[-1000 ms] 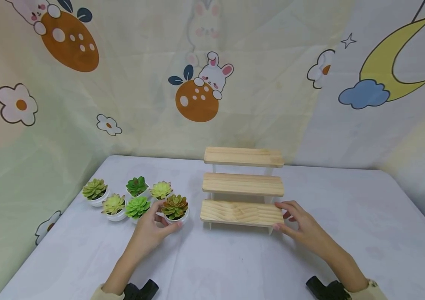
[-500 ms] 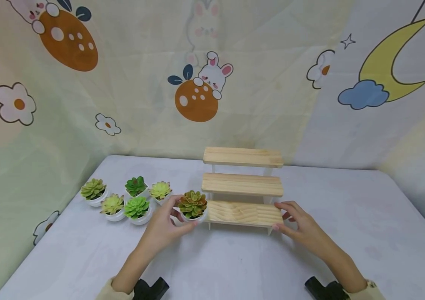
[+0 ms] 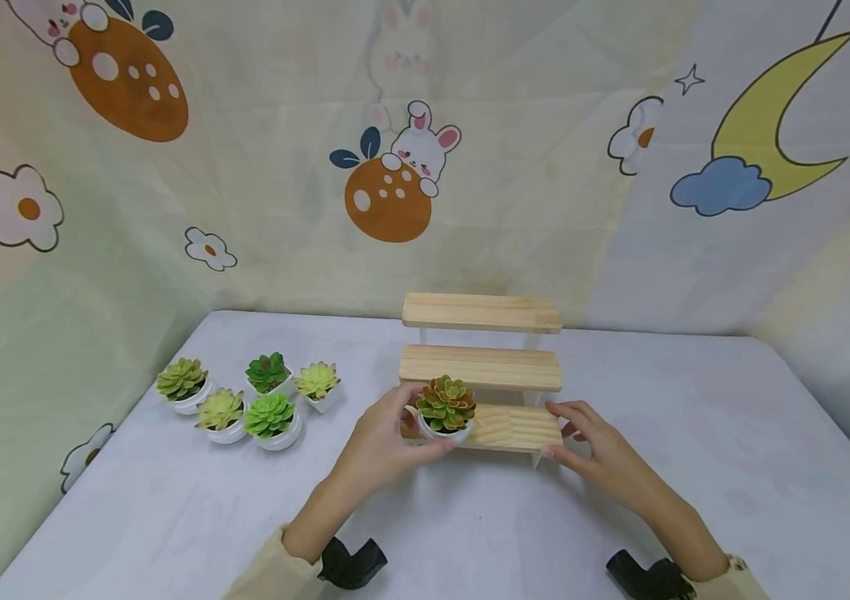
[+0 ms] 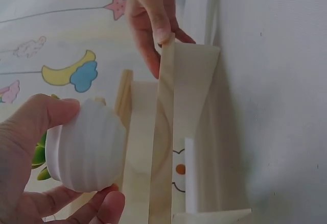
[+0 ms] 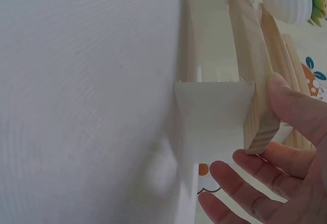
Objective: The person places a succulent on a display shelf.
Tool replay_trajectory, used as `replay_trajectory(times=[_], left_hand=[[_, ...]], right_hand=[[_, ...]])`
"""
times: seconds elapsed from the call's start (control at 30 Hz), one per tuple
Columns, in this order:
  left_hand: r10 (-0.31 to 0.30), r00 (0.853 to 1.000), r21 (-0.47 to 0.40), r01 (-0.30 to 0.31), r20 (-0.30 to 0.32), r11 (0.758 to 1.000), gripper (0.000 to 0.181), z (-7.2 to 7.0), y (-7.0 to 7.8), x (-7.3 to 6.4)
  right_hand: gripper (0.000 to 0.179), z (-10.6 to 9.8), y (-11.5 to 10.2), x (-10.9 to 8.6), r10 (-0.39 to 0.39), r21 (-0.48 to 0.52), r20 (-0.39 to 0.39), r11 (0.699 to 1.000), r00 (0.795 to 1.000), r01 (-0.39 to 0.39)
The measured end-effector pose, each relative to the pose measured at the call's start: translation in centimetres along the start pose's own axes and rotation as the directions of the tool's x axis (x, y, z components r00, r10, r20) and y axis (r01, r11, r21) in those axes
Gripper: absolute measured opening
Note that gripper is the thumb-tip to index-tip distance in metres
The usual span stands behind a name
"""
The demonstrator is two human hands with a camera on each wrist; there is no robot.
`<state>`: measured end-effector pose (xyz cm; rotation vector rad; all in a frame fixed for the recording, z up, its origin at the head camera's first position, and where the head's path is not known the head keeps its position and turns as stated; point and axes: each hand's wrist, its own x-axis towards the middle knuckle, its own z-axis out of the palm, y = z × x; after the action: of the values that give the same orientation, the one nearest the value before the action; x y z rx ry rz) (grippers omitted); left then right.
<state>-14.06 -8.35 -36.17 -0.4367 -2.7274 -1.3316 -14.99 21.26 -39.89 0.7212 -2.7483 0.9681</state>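
Observation:
My left hand (image 3: 387, 437) grips a small white ribbed pot (image 4: 87, 147) holding a succulent (image 3: 446, 403) with green and reddish-brown leaves. That potted succulent hangs above the left part of the bottom board of a three-step wooden display stand (image 3: 518, 427); the left wrist view shows a gap between pot and board. At the bottom board's right end, my right hand (image 3: 601, 454) pinches the wood between thumb and fingers. The right wrist view shows the thumb (image 5: 294, 101) on the board's front edge and a white leg panel (image 5: 214, 112) underneath.
Several more potted succulents stand grouped on the left of the white-covered table, among them a bright green one (image 3: 270, 415) and a pale yellow-green one (image 3: 317, 381). Behind the table hangs a printed cloth (image 3: 522, 208). The stand's middle board (image 3: 481, 367) and top board (image 3: 481, 312) rise towards the back.
My left hand has carried the succulent right, from beside the other pots to above the bottom board of the stand. The right hand has stayed at the board's end.

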Motion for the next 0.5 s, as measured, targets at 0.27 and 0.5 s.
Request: replay_trajectory(times=[0.27,0.5], left_hand=[[0.023,0.997,0.041,-0.026,0.069,0.999,0.063,1.8,1.2,1.0],[0.032,0.995,0.067,-0.039,0.097,0.997,0.063,3.4,2.0,1.7]], right_hand=[[0.054,0.0,0.1,0.2,0.035,-0.002,0.016,0.999,0.999,-0.035],[0.054,0.0,0.1,0.2,0.043,0.003,0.019,0.999,0.999,-0.043]])
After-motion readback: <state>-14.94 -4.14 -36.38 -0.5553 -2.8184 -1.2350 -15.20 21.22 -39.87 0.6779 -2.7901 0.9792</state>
